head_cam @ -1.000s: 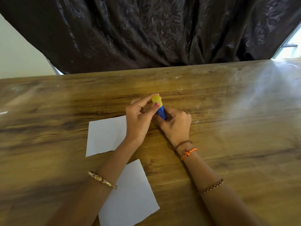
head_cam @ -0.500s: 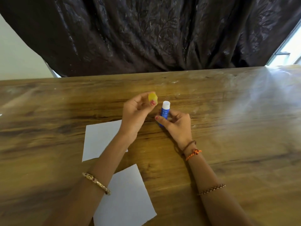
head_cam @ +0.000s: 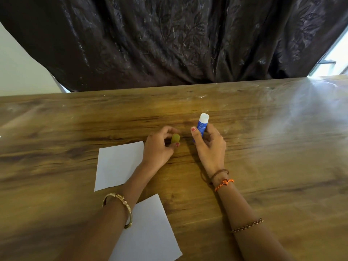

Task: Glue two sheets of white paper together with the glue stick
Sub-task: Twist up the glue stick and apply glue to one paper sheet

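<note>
My right hand grips the blue glue stick upright, its white tip bare and pointing up. Just left of it, my left hand holds the yellow cap low against the wooden table, fingers curled around it. One white sheet lies flat to the left of my left hand, partly under the wrist. A second white sheet lies nearer to me, its left part hidden by my left forearm.
A dark patterned curtain hangs behind the table's far edge. A pale wall shows at the far left and a bright window at the far right. Bare wood spreads to the right of my hands.
The yellow cap came off the glue stick. My left hand carried it down to the table while my right hand raised the uncapped stick slightly to the right.
</note>
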